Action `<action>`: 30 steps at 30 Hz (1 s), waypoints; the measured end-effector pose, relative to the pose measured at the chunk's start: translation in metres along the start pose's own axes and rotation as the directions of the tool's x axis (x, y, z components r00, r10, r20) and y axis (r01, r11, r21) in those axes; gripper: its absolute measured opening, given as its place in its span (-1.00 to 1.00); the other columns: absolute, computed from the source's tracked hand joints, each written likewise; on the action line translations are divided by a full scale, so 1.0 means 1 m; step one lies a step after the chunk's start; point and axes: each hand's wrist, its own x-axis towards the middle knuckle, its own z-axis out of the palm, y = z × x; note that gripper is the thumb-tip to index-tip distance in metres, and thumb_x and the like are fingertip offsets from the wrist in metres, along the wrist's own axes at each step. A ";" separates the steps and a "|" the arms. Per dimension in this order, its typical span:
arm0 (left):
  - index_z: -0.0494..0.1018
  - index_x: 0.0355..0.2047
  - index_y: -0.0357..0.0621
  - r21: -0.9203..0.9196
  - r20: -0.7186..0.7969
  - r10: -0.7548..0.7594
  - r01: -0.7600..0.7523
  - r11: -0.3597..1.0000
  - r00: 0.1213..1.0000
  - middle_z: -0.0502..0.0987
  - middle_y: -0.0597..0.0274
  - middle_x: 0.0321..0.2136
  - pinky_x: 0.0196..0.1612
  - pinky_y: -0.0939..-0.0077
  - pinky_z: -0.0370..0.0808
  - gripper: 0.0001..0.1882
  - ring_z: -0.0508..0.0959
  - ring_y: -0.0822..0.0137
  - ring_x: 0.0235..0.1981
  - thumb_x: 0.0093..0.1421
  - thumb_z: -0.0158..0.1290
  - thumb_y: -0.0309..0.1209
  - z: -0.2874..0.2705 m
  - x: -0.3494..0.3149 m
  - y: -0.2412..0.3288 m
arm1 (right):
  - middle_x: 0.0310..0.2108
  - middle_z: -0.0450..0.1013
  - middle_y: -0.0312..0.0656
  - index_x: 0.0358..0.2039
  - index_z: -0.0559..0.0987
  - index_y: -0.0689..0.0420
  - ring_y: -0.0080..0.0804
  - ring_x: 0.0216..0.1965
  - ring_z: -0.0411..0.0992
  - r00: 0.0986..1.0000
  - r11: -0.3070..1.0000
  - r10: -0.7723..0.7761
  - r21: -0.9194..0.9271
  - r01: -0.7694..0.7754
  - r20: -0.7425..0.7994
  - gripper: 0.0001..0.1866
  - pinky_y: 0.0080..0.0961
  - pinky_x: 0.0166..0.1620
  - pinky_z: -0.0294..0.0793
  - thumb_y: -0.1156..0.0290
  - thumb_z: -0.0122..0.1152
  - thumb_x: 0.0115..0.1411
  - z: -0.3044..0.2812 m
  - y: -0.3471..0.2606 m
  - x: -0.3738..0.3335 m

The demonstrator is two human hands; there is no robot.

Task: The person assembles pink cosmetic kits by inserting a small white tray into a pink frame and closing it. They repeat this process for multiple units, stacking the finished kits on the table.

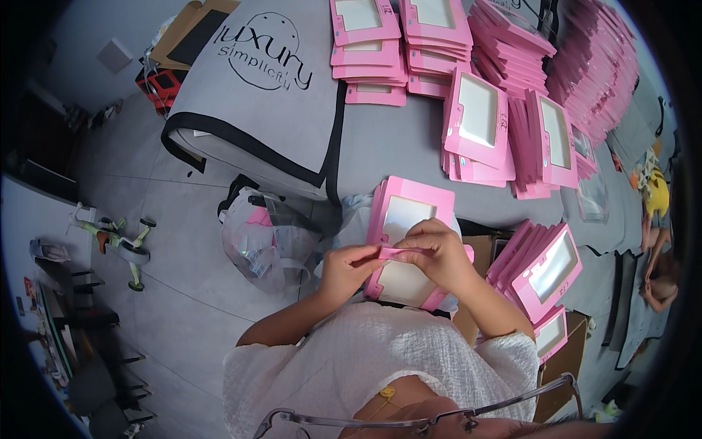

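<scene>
Your left hand [344,271] and right hand [437,250] pinch a pink strip [393,253] between their fingers [356,253]; this piece seems unfinished; whether the stacked pink cards [477,113] are done is unclear.

Pink carton [424,188] observed as smooth paperboard, its window [404,214] noted as glossy, grey cover [252,121] recorded as matt cloth, shirt [417,347] as crinkled cloth, bag [252,238] as clear plastic
</scene>
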 end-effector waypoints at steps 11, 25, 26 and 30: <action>0.51 -0.27 -0.25 0.176 0.071 0.276 -0.285 0.942 0.958 0.50 0.13 -0.37 -0.40 0.59 0.44 -0.70 0.51 0.37 -0.41 -0.10 0.21 -0.56 0.005 0.001 0.021 | -0.58 0.43 -0.12 -0.55 0.61 0.18 -0.30 -0.52 0.42 0.975 0.972 0.181 -0.175 -0.156 0.133 -0.83 -0.45 -0.42 0.39 0.33 0.32 -0.07 0.000 -0.004 0.000; 0.53 -0.34 -0.23 0.109 -0.004 0.274 -0.271 0.956 0.962 0.49 0.19 -0.46 -0.48 0.64 0.44 -0.75 0.49 0.43 -0.54 -0.11 0.24 -0.54 0.002 0.005 -0.002 | -0.42 0.52 -0.16 -0.43 0.62 0.24 -0.49 -0.35 0.45 0.900 0.820 0.420 0.377 -0.431 0.116 -0.89 -0.59 -0.26 0.41 0.50 0.27 -0.02 -0.061 0.042 -0.058; 0.53 -0.35 -0.23 0.066 -0.007 0.241 -0.240 0.969 0.970 0.49 0.19 -0.46 -0.47 0.65 0.44 -0.76 0.49 0.43 -0.53 -0.10 0.23 -0.55 0.002 0.005 -0.003 | -0.35 0.51 -0.18 -0.36 0.61 0.25 -0.51 -0.26 0.42 0.839 0.701 0.540 0.518 -0.491 0.064 -0.87 -0.60 -0.15 0.38 0.58 0.20 0.03 -0.049 0.034 -0.060; 0.52 -0.35 -0.23 0.111 0.070 0.258 -0.264 0.958 0.964 0.48 0.20 -0.43 -0.45 0.66 0.45 -0.77 0.49 0.43 -0.48 -0.08 0.21 -0.57 0.000 0.003 0.006 | -0.17 0.46 -0.18 -0.19 0.55 0.22 -0.49 -0.14 0.39 0.792 0.547 0.608 0.692 -0.470 0.057 -0.74 -0.59 -0.03 0.31 0.64 0.13 0.06 -0.029 0.055 -0.072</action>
